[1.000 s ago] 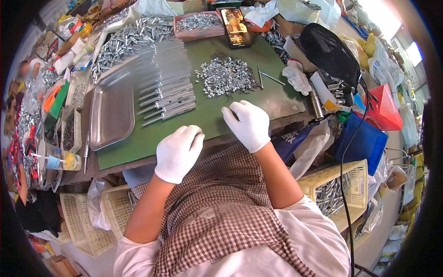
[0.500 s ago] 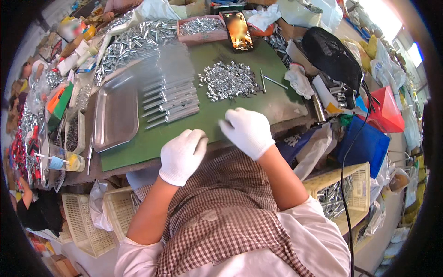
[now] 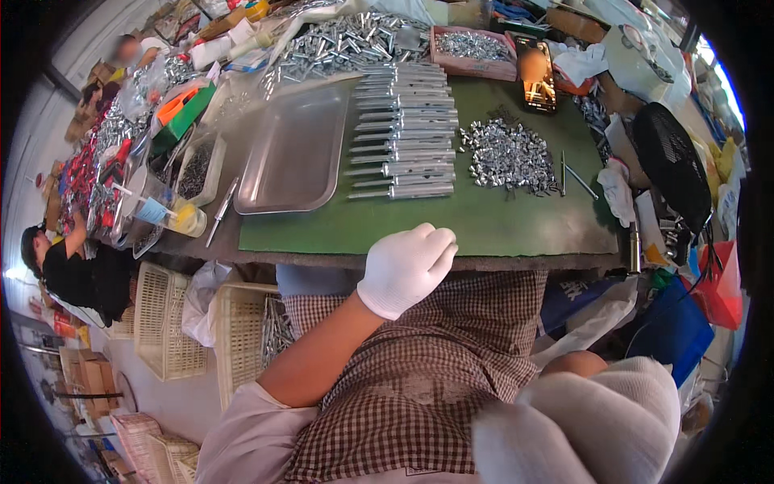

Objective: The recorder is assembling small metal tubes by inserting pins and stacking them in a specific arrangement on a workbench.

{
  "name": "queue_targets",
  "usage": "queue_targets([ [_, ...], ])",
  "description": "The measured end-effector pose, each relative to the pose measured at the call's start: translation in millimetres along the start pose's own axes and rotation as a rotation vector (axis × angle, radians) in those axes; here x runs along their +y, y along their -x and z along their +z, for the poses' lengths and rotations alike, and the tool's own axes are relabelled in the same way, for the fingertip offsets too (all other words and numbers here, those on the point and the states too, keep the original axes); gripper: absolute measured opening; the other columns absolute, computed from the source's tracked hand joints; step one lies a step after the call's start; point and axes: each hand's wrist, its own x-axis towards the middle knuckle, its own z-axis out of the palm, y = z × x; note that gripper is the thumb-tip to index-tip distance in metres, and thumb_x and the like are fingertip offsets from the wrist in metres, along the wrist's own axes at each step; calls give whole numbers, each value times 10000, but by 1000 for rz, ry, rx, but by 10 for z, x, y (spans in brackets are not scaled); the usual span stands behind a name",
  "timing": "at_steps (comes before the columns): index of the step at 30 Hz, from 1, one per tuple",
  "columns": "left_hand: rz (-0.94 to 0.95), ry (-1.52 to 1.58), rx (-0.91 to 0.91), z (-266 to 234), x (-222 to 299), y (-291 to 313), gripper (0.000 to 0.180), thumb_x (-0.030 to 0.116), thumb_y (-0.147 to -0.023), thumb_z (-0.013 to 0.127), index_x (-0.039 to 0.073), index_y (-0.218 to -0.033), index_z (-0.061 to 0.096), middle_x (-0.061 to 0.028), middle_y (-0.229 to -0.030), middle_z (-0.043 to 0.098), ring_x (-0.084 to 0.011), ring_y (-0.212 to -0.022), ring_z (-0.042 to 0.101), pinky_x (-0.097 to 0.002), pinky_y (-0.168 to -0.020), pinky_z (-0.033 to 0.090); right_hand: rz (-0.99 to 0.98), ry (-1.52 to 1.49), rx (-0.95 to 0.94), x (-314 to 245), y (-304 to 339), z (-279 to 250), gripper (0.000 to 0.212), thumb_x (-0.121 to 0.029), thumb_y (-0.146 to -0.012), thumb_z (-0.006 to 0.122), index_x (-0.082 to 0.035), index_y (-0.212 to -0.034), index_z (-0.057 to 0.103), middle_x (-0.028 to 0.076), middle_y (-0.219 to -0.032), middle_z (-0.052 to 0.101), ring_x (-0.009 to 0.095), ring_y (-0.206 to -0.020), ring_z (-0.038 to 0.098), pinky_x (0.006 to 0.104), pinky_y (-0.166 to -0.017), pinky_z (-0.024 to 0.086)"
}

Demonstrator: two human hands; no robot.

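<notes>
My left hand (image 3: pixel 407 270), in a white knit glove, hovers by the table's front edge with its fingers curled together. Whatever is inside them, if anything, is hidden. Raised close to the camera at the lower right is my right hand (image 3: pixel 588 419), also gloved. Its fingers look bent and partly blurred, so their grip does not show. Beyond the left hand, several metal rods with thick sleeves (image 3: pixel 419 191) lie in a stacked row on the green mat (image 3: pixel 500 230). A pile of small shiny metal parts (image 3: pixel 504 153) sits right of them, beside two thin rods (image 3: pixel 580 182).
Left of the row stands a steel tray (image 3: pixel 290 153). A pink box of metal parts (image 3: pixel 472 44) and a lit phone (image 3: pixel 536 73) are at the back. A black mesh object (image 3: pixel 671 157) stands right; plastic crates (image 3: pixel 169 323) sit below left. Another person (image 3: pixel 81 266) is at far left.
My right hand has left the table edge and come up close to the camera at lower right. My left hand stays by the front edge. The whole view has shifted and turned.
</notes>
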Motion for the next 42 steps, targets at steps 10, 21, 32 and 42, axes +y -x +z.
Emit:
queue_targets([
  [10,-37,-36,-27,-124,7,-93,30,146,-864,705,145,-885,683,-72,-784,645,-301,-687,653,-390,-612,520,-255,-514,-478,100,1,580,240,-166,-711,701,-22,-902,680,113,-809,656,194,-603,617,345,-536,494],
  [21,-26,37,-3,-44,-79,-181,115,143,-841,735,112,-946,701,-76,-814,637,-303,-667,635,-370,-582,510,104,74,-559,2443,-574,1151,191,-261,-905,649,-88,-964,703,144,-944,711,362,-893,681,442,-787,543],
  [32,-65,-132,36,-87,-253,-523,334,88,-702,778,80,-1023,685,-72,-990,658,-311,-927,642,-451,-809,480,-99,747,-623,3917,-1022,1843,130,-198,-910,636,-101,-995,623,136,-862,678,330,-802,719,475,-655,582],
  [42,-109,-212,-123,-158,-231,-520,308,154,-754,778,111,-1046,691,-44,-999,613,-287,-913,591,-446,-798,453,-74,179,-398,2582,-1103,1034,61,-84,-790,675,-77,-837,637,125,-808,644,327,-772,661,402,-678,518],
])
